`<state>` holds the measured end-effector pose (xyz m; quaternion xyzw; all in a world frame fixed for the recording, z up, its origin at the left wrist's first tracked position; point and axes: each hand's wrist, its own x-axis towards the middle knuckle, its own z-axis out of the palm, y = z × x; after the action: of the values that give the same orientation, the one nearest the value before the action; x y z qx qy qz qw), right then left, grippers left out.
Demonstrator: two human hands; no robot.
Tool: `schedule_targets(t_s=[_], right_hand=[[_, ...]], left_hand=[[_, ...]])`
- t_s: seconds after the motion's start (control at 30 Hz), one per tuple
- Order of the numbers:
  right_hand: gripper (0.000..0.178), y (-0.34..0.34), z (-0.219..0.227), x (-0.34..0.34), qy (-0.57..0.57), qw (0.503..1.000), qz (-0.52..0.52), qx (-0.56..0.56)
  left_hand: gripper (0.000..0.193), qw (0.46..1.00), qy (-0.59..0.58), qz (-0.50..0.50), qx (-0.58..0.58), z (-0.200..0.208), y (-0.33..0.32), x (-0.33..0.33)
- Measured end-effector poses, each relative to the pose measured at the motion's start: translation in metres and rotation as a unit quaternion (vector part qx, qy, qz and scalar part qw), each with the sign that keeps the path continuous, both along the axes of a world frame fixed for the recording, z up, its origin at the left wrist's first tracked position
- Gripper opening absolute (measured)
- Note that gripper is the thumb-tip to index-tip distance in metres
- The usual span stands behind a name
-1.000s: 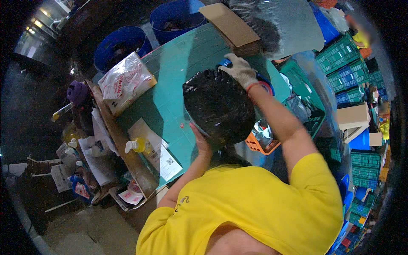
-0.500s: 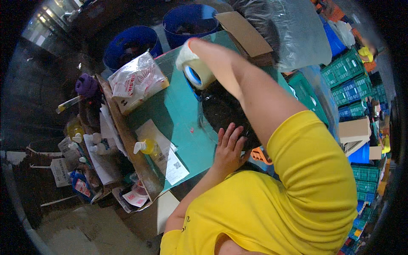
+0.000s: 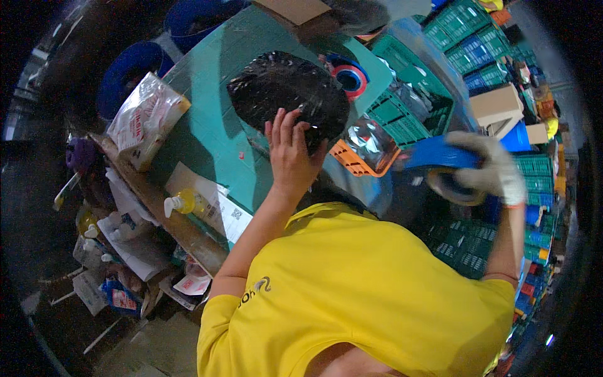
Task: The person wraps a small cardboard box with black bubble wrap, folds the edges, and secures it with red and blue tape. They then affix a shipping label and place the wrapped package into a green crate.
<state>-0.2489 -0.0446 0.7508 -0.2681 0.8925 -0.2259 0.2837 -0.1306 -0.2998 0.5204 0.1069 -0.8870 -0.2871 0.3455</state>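
Observation:
A bundle wrapped in shiny black plastic (image 3: pixel 276 81) lies on the green tabletop (image 3: pixel 210 94). My bare left hand (image 3: pixel 292 147) rests on its near side, fingers stretched out and lying flat on the plastic. Well off to the right, my right hand (image 3: pixel 487 166), in a pale work glove, grips a blue tape dispenser (image 3: pixel 440 154) with a roll of tape in it; both are smeared by motion. The dispenser is apart from the bundle. A tape roll with red and blue rings (image 3: pixel 350 80) sits just beyond the bundle's right side.
A plastic-wrapped pack (image 3: pixel 147 119), a yellow pump bottle (image 3: pixel 185 202) and printed paper sheets (image 3: pixel 226 210) lie along the left edge. Green crates (image 3: pixel 396 116) and an orange basket (image 3: pixel 361 160) stand to the right. Blue bins (image 3: pixel 135 69) stand beyond the table.
My right hand has swung from the bundle's far side out to the right with the tape dispenser. My left hand stays on the bundle. The whole view has shifted.

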Motion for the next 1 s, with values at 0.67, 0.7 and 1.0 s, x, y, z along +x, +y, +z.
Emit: schedule_targets(t_s=[0.67,0.7,1.0], right_hand=[[0.036,-0.308,-0.024,-0.114,0.121,0.881,0.454,-0.046],[0.043,-0.345,-0.041,-0.108,0.212,0.835,0.507,-0.023],[0.057,-0.517,-0.149,-0.038,0.136,0.735,0.645,0.157]], left_hand=[[0.040,0.988,0.085,-0.108,0.066,-0.018,-0.019,0.021],[0.039,0.989,0.080,-0.107,0.063,-0.020,-0.019,0.021],[0.040,0.996,0.025,-0.076,0.032,-0.026,-0.014,0.021]])
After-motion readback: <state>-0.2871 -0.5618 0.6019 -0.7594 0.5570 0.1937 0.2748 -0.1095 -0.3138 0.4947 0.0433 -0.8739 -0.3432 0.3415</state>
